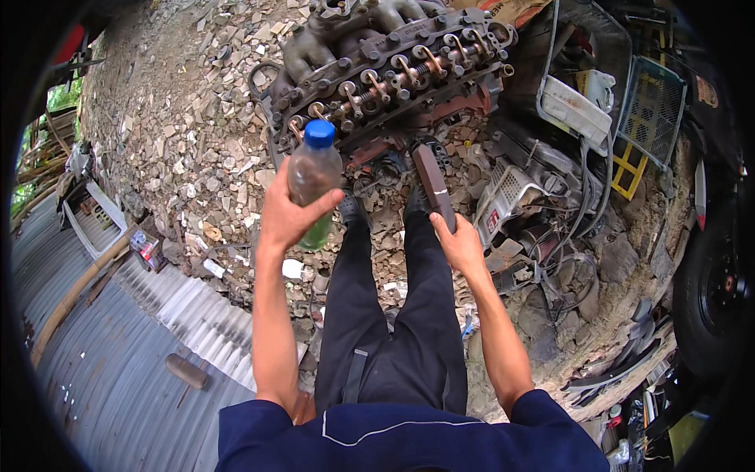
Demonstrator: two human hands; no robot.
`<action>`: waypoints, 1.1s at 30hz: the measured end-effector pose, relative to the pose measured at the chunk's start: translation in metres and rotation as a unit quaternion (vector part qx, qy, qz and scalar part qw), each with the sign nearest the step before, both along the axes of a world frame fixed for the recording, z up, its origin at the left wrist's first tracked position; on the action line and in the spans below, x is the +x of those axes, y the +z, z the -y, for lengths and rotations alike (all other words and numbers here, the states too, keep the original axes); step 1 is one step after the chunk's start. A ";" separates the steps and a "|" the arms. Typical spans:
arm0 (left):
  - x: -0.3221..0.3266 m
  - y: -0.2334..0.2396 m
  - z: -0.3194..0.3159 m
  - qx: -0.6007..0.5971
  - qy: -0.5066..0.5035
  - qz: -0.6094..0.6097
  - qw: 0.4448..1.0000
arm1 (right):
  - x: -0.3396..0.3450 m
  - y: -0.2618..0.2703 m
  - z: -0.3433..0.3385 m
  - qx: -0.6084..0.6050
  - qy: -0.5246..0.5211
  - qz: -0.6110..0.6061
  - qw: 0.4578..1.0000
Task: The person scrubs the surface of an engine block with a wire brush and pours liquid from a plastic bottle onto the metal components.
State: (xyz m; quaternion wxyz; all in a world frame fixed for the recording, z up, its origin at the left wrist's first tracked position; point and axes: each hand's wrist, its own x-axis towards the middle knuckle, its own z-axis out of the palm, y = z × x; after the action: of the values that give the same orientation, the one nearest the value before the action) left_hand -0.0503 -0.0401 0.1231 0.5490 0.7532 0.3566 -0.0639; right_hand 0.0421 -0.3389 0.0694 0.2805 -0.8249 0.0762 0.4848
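Note:
My left hand is wrapped around a clear plastic bottle with a blue screw cap. The bottle is upright, and its lower part looks green. In my right hand is one end of a long, dark brown rectangular block. It bears a white mark, and its material is unclear. The block's far end points towards an engine cylinder head in front of me. Rocker arms and springs line its exposed top. A cast manifold runs along the far side.
Broken stone and tile rubble covers the ground. To the right lie a crate, cables and metal parts. A tyre stands at the right edge. Corrugated sheets with a bamboo pole lie on the left.

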 end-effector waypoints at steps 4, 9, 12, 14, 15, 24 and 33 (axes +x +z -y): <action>0.053 0.029 -0.023 0.156 -0.134 -0.181 0.962 | 0.016 -0.011 -0.003 0.040 0.030 0.047 0.998; 0.090 0.027 -0.034 0.301 -0.235 -0.315 0.869 | 0.041 0.001 -0.030 0.092 0.016 0.017 0.995; 0.109 0.025 -0.035 0.313 -0.279 -0.352 0.837 | 0.060 0.009 -0.046 0.110 0.020 0.013 0.994; 0.116 0.028 -0.031 0.333 -0.278 -0.347 0.832 | 0.066 0.007 -0.050 0.126 0.027 0.041 0.991; 0.119 0.029 -0.030 0.340 -0.280 -0.344 0.829 | 0.068 0.005 -0.051 0.132 0.031 0.053 0.989; 0.132 0.025 -0.031 0.365 -0.291 -0.386 0.795 | 0.068 0.000 -0.038 0.127 0.012 0.048 0.991; 0.142 0.029 -0.022 0.391 -0.291 -0.359 0.796 | 0.043 -0.019 -0.021 0.139 -0.001 0.044 0.989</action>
State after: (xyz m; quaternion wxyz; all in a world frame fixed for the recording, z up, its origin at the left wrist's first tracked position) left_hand 0.0921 -0.0181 0.1523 -0.0042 0.8949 0.2868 -0.3420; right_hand 0.0850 -0.3177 0.0504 0.3957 -0.7983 -0.0038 0.4540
